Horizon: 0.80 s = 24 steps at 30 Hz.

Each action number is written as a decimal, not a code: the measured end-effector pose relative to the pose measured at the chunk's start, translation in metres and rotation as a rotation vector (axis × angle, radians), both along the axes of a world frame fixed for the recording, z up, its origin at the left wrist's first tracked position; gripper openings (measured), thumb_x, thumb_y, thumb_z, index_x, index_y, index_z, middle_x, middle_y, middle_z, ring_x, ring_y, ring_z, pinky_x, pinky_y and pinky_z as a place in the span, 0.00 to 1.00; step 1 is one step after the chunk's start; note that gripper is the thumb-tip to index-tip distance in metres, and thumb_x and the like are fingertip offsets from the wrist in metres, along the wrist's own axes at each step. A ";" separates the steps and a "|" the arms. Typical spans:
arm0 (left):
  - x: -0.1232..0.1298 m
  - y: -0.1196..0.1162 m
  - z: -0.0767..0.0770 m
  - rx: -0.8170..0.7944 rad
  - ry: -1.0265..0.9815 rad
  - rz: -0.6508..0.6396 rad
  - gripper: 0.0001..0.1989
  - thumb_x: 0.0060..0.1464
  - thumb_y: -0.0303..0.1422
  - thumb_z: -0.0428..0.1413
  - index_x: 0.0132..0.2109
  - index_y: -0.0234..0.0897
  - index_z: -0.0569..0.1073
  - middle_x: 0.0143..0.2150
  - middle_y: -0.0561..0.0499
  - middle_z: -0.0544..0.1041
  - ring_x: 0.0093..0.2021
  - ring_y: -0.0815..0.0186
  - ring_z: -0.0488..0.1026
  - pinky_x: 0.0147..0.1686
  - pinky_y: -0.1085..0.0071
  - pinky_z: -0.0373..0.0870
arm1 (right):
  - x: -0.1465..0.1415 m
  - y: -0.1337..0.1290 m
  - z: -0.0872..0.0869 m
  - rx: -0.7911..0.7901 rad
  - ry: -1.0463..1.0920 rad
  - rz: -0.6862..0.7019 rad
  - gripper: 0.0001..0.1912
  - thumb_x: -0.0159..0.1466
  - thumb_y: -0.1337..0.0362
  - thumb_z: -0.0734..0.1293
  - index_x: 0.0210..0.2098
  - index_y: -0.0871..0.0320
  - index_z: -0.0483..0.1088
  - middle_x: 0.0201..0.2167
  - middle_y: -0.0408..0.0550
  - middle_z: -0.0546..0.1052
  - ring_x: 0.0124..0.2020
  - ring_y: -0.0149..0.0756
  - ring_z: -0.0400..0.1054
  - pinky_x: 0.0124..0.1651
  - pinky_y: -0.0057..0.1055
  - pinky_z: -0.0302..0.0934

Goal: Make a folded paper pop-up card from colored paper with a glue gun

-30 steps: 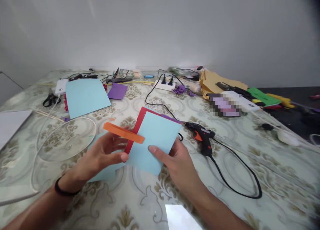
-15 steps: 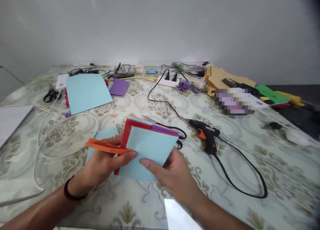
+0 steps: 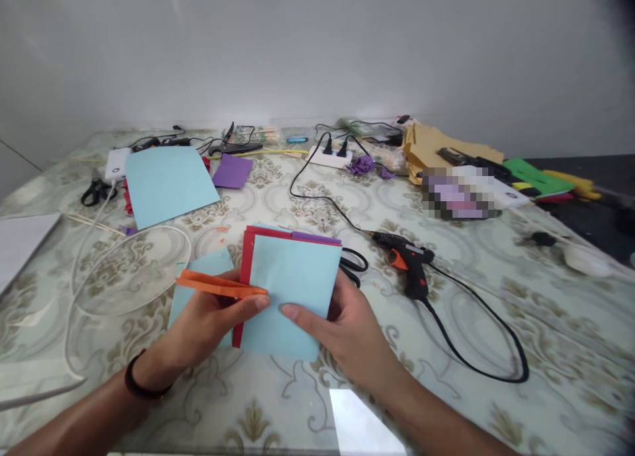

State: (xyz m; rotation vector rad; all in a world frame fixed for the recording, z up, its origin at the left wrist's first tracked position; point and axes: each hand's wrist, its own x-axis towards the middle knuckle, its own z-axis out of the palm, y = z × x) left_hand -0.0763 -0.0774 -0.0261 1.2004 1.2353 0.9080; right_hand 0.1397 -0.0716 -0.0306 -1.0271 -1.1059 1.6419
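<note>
Both hands hold a small handmade paper booklet [image 3: 292, 277] over the table, its light blue page facing me with red and purple edges showing behind. My left hand [image 3: 208, 323] grips the booklet's left side, and its thumb pins a folded orange paper strip [image 3: 208, 282] that sticks out to the left. On the right side, my right hand [image 3: 342, 330] has its thumb on the blue page and its fingers behind, out of sight. Partly under my left hand lies a light blue paper piece [image 3: 213, 263]. Behind the booklet, black-handled scissors [image 3: 354, 261] show only in part.
A black glue gun [image 3: 404, 254] rests to the right, its cord looping forward. Farther back are a large light blue sheet [image 3: 171, 181], purple paper [image 3: 233, 171], a white power strip [image 3: 330, 157] and brown paper [image 3: 441, 151]. A white cable [image 3: 74, 323] coils at left.
The booklet has turned more upright and shifted slightly left, covering the scissors' blade. Both hands keep their hold, and the orange strip stays under my left thumb.
</note>
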 end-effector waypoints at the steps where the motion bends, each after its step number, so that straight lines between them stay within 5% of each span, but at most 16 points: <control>1: 0.000 0.000 0.000 -0.006 -0.012 -0.007 0.14 0.58 0.47 0.69 0.40 0.42 0.84 0.36 0.50 0.85 0.34 0.64 0.80 0.32 0.72 0.80 | 0.000 0.000 0.001 0.003 0.006 0.005 0.31 0.59 0.55 0.81 0.58 0.48 0.71 0.51 0.48 0.85 0.50 0.48 0.82 0.49 0.42 0.79; 20: -0.001 -0.005 -0.004 -0.008 0.062 0.035 0.18 0.56 0.47 0.68 0.40 0.36 0.81 0.33 0.50 0.83 0.29 0.65 0.78 0.26 0.74 0.77 | -0.001 -0.007 -0.008 0.156 -0.143 0.011 0.29 0.65 0.53 0.77 0.62 0.47 0.67 0.53 0.51 0.81 0.51 0.48 0.79 0.49 0.45 0.78; 24: 0.002 -0.005 -0.005 0.021 0.092 0.095 0.18 0.57 0.48 0.68 0.39 0.36 0.80 0.32 0.51 0.82 0.29 0.66 0.77 0.26 0.75 0.76 | 0.000 -0.002 -0.018 0.514 -0.379 -0.321 0.39 0.62 0.57 0.80 0.67 0.45 0.60 0.58 0.53 0.73 0.55 0.48 0.73 0.54 0.49 0.74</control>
